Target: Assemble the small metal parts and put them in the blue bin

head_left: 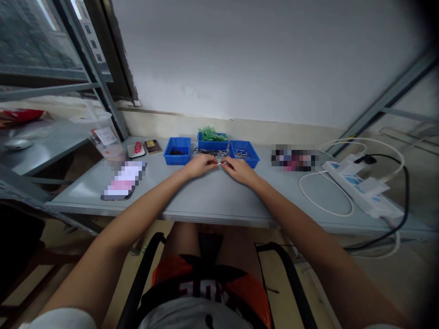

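Both forearms are stretching from the table's [212, 201] near edge toward its middle; the left hand [200, 165] and right hand [240, 170] are meeting fingertip to fingertip, pinching together on a small metal part [220, 162], apparently fitting pieces together, which calls for steady alignment; behind them, three blue bins [177, 151] are lining the far edge.

power strip [363, 189] | white cable [322, 208] | plastic jug [104, 137] | grey table [212, 198]

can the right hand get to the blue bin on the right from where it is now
Probably yes. The right hand rests on the table just in front of the right blue bin, whose top is open, and nothing lies between them. Its fingertips meet the left hand over a small metal part.
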The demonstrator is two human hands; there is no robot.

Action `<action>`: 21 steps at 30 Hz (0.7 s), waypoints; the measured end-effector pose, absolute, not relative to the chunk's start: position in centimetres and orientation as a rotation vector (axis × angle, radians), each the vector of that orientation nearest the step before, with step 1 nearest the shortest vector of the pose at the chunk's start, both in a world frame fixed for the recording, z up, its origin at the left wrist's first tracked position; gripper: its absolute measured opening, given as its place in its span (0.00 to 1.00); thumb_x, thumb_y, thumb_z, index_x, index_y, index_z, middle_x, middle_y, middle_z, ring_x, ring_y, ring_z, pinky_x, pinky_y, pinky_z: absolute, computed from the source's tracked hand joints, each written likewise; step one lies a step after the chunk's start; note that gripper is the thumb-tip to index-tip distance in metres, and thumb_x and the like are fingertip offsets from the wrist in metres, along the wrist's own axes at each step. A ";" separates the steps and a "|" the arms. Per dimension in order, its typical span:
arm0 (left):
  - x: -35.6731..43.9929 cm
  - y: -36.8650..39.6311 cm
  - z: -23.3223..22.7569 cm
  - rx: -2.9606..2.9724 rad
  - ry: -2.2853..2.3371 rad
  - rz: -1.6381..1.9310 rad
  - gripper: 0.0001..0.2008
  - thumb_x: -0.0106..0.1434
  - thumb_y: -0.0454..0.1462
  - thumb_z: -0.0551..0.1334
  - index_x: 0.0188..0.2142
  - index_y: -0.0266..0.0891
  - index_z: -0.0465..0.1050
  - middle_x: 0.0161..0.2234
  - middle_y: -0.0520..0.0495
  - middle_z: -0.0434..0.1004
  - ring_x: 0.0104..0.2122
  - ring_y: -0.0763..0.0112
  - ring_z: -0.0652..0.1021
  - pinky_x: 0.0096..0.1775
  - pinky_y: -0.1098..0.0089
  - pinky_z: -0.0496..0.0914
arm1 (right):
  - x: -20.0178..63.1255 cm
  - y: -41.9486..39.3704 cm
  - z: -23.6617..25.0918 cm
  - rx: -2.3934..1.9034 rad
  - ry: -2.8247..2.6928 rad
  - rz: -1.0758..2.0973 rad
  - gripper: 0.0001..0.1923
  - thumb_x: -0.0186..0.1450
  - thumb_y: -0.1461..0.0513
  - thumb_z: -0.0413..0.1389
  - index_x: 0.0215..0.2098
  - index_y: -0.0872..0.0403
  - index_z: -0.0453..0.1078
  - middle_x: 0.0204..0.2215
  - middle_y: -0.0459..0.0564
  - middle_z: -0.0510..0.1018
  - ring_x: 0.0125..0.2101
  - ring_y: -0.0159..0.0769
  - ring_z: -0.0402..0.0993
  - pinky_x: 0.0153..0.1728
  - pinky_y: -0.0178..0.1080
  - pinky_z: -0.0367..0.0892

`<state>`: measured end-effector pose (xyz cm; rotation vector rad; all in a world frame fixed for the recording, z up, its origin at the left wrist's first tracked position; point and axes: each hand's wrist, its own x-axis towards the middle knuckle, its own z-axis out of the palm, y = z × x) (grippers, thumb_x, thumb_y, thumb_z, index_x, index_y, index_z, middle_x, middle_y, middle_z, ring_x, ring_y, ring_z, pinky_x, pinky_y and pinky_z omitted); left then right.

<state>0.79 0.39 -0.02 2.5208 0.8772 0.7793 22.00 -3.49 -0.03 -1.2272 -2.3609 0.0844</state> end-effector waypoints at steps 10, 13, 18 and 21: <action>0.4 0.5 0.1 2.575 0.910 0.806 0.12 0.65 0.40 0.58 0.38 0.37 0.78 0.35 0.44 0.80 0.33 0.68 0.76 0.37 0.68 0.66 | 22.2 -3.7 0.4 -1.252 -2.365 0.060 0.12 0.71 0.59 0.45 0.42 0.53 0.70 0.36 0.53 0.79 0.36 0.40 0.74 0.37 0.39 0.63; 0.2 0.7 0.1 2.603 0.911 0.805 0.11 0.65 0.38 0.57 0.38 0.38 0.78 0.36 0.44 0.81 0.34 0.68 0.76 0.38 0.68 0.66 | 22.3 -3.5 0.5 -1.286 -2.339 0.052 0.13 0.71 0.59 0.45 0.41 0.53 0.70 0.36 0.53 0.80 0.36 0.41 0.75 0.38 0.40 0.63; 0.2 0.7 0.2 2.605 0.968 0.814 0.11 0.64 0.38 0.57 0.38 0.39 0.78 0.37 0.44 0.81 0.35 0.66 0.76 0.39 0.68 0.66 | 22.4 -3.3 0.4 -1.306 -2.349 0.039 0.13 0.71 0.58 0.45 0.41 0.54 0.71 0.36 0.54 0.80 0.36 0.41 0.75 0.38 0.39 0.63; 0.1 0.4 0.5 2.603 1.008 0.817 0.11 0.64 0.38 0.57 0.38 0.38 0.78 0.37 0.43 0.80 0.36 0.65 0.76 0.39 0.68 0.66 | 22.5 -3.3 0.4 -1.319 -2.349 0.037 0.13 0.71 0.59 0.45 0.41 0.54 0.71 0.37 0.54 0.80 0.37 0.41 0.75 0.38 0.39 0.62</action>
